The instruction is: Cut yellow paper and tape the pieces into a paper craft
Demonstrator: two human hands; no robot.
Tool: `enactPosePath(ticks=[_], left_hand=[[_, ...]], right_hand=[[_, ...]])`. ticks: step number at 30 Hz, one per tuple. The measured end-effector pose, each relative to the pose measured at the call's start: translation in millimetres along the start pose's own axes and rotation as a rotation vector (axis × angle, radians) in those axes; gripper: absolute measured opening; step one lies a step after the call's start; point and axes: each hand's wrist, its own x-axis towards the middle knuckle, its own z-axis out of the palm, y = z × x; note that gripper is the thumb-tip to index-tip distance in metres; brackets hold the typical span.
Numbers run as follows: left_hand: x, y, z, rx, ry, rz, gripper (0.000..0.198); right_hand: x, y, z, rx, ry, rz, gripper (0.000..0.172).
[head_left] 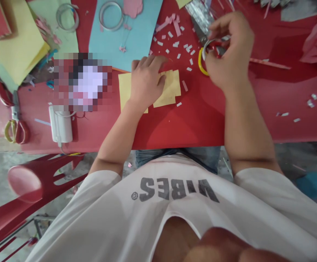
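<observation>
Nearest, along the near edge of the red worktop (175, 131), the left hand (146, 82) lies flat, its fingers (150, 63) spread and pressing on 2 overlapping pieces of yellow paper (169, 87); these already have cut, stepped edges. Just to the right, the right hand (229, 51) has its fingers (215, 27) curled together, pinching a small silver-and-red ring (213, 49) above a yellow plastic loop (202, 63); whether that loop belongs to scissors is hidden. Small white paper scraps (187, 60) lie scattered around both hands, showing that cutting has been done, while a strip of silver foil (199, 16) sits beyond them. Toward the left edge lie red-and-yellow-handled scissors (15, 127) and a white power bank (60, 123). Along the far edge, finished-looking silver rings (110, 16) rest on light blue card (125, 43), with stacked yellow paper (16, 47) in the far left corner.
</observation>
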Motion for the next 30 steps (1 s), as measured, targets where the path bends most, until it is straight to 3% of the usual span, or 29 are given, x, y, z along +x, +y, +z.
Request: enactPosePath(ticks=[3, 5, 8, 11, 14, 17, 20, 24, 30], left_hand=[[0.3, -8.4, 3.5, -0.100, 0.032, 0.047, 0.044], [0.6, -10.9, 3.9, -0.100, 0.019, 0.058, 0.038], [0.6, -9.6, 2.4, -0.008, 0.019, 0.014, 0.032], [0.5, -7.8, 3.8, -0.053, -0.022, 0.011, 0.049], [-1.1, -0.4, 9.1, -0.149, -0.018, 0.032, 0.062], [-5.9, 20.5, 12.5, -0.247, 0.060, 0.035, 0.057], [-12.4, 46.1, 12.6, -0.247, -0.004, -0.033, 0.055], [-18.0, 63.8, 13.5, -0.223, -0.044, -0.033, 0.054], [-20.1, 62.0, 16.3, -0.183, -0.009, 0.008, 0.046]], right_hand=[[3.6, 22.2, -4.1, -0.378, -0.047, 0.175, 0.046], [2.3, 32.0, -1.1, -0.517, -0.105, 0.234, 0.039], [-0.9, 40.4, 5.7, -0.616, -0.157, 0.155, 0.035], [-2.1, 37.6, 8.1, -0.553, -0.168, 0.090, 0.033], [-2.6, 19.5, 8.6, -0.368, -0.107, 0.084, 0.033], [-7.2, -6.8, 13.4, -0.101, -0.135, 0.034, 0.027], [-15.9, -26.1, 21.2, 0.067, -0.156, 0.047, 0.028], [-23.3, -30.7, 26.5, 0.072, -0.159, 0.043, 0.030], [-23.5, -23.6, 27.1, 0.061, -0.190, 0.041, 0.028]])
